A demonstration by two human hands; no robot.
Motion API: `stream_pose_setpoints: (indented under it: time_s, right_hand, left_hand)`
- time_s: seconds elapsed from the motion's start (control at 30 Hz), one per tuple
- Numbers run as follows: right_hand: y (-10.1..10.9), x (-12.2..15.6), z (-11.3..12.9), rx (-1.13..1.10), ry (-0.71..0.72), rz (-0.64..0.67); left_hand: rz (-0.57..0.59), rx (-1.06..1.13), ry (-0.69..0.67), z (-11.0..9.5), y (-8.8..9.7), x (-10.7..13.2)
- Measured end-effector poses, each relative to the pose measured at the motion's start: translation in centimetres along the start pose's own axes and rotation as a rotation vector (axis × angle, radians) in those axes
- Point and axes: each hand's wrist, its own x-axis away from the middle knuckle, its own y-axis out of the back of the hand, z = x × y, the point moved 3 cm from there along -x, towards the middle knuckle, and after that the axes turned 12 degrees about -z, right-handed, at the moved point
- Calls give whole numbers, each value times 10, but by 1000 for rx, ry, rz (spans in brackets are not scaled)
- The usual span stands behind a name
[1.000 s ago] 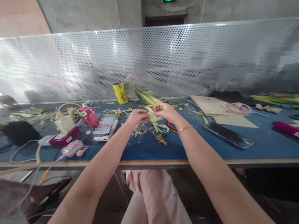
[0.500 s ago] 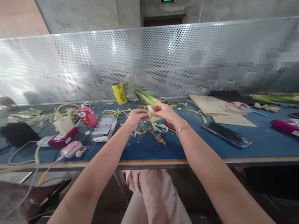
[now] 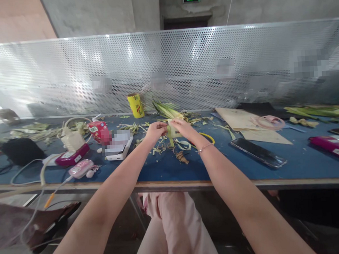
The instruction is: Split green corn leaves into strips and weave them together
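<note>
Both my hands meet above the middle of the blue table (image 3: 172, 167). My left hand (image 3: 155, 130) is closed, pinching one end of a pale green leaf strip (image 3: 172, 131). My right hand (image 3: 182, 127) is closed on the other side of the same strip, a thin bracelet on its wrist. The strip is folded between my fingertips, and loose ends hang down onto a heap of leaf scraps (image 3: 173, 146). A bundle of long green leaves (image 3: 165, 109) lies just behind my hands.
A yellow can (image 3: 135, 105) stands at the back by the perforated metal screen (image 3: 165, 66). Left: a red carton (image 3: 98, 131), a white device (image 3: 119, 145), pink gadgets (image 3: 73, 156) and cables. Right: a dark phone (image 3: 258, 153), cardboard (image 3: 250, 126), a pink case (image 3: 333, 147). People sit behind the screen.
My hands have drawn closer together and slid a little away from me, folding the strip tighter. A yellow ring on the table, earlier hidden by my right wrist, now shows.
</note>
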Motion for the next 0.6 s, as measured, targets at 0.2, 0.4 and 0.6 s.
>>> stream_pose_setpoints:
  time_s: [0.2,0.4,0.6]
  right_hand:
    - [-1,-1,-1,68,25,-83]
    - [5,3,5,118,51,-154]
    - [4,2,9,58,43,-215]
  left_hand:
    - [-23,-42,-48,0,2,-3]
    - [-70,-155,-175,0,6,-8]
    - [-76,-215,-292,3,8,-11]
